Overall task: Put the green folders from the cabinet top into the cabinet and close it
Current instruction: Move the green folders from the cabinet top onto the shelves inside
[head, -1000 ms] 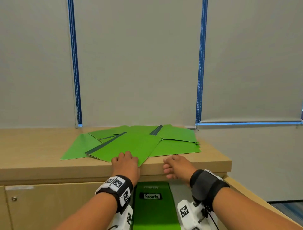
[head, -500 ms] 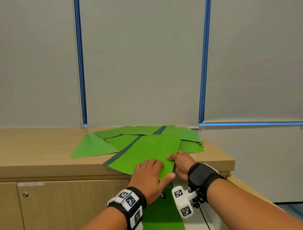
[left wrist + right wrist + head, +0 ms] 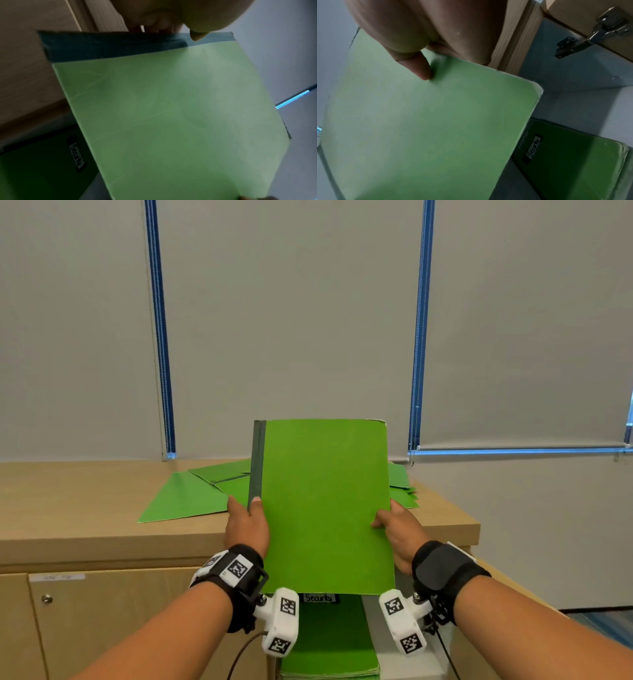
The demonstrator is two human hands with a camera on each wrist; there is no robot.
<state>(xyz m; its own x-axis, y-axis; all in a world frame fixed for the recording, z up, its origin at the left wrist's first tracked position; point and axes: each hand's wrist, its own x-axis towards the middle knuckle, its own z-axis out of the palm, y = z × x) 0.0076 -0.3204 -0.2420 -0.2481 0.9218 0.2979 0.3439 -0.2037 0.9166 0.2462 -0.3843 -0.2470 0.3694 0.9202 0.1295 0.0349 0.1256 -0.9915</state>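
I hold one green folder (image 3: 325,505) with a dark spine upright in front of me, above the cabinet's front edge. My left hand (image 3: 246,522) pinches its spine side, thumb on the dark strip (image 3: 120,44). My right hand (image 3: 394,525) pinches the opposite edge, thumb pressed on the cover (image 3: 419,67). Several more green folders (image 3: 191,494) lie spread on the wooden cabinet top (image 3: 68,501). Below my hands, inside the cabinet, a stack of green folders (image 3: 329,642) lies flat, the top one labelled "Security" (image 3: 533,148).
The cabinet door on the left (image 3: 113,625) is shut, with a small lock (image 3: 47,599). On the right an open door shows its metal hinge (image 3: 590,36). Grey blinds with blue cords (image 3: 161,337) hang behind the cabinet. Grey shelf surface (image 3: 565,101) lies beside the stack.
The top folder has come off the pile and now stands upright. My left hand went from lying flat on it to pinching its spine; my right holds the other edge.
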